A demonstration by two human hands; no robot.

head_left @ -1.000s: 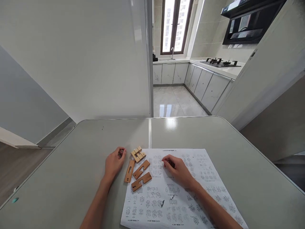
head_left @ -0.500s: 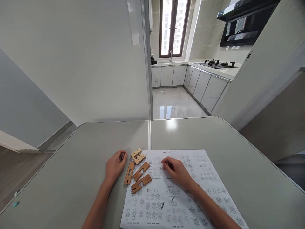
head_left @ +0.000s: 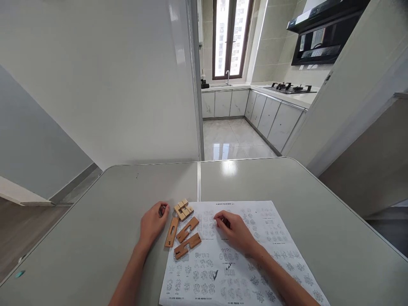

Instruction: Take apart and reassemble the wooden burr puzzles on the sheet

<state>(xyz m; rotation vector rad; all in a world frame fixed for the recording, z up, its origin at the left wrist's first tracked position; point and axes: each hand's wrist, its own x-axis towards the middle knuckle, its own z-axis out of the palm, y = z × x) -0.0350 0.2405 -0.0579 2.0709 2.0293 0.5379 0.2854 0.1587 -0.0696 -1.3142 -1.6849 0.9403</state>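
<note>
My left hand (head_left: 154, 224) rests on the table with its fingers curled in, just left of the wooden pieces. My right hand (head_left: 235, 228) lies on a large printed sheet (head_left: 208, 246), fingers bent together and nothing visible in them. Between the hands is a pale cluster of small wooden blocks (head_left: 184, 210) at the sheet's upper left corner. Below it lie a brown slotted wooden piece marked 2 (head_left: 169, 240), partly over the sheet's edge, and two notched brown pieces, an upper one (head_left: 182, 235) and a lower one (head_left: 181, 251), flat on the paper.
The grey table (head_left: 105, 221) has a seam (head_left: 199, 182) down its middle. A small teal object (head_left: 20, 274) lies near its left edge. Small tears mark the sheet's lower part. Beyond the table, a doorway shows a kitchen with a stove (head_left: 290, 88).
The view has shifted very slightly, moving the table scene a few pixels left and down. Both hands and the wooden pieces keep their places.
</note>
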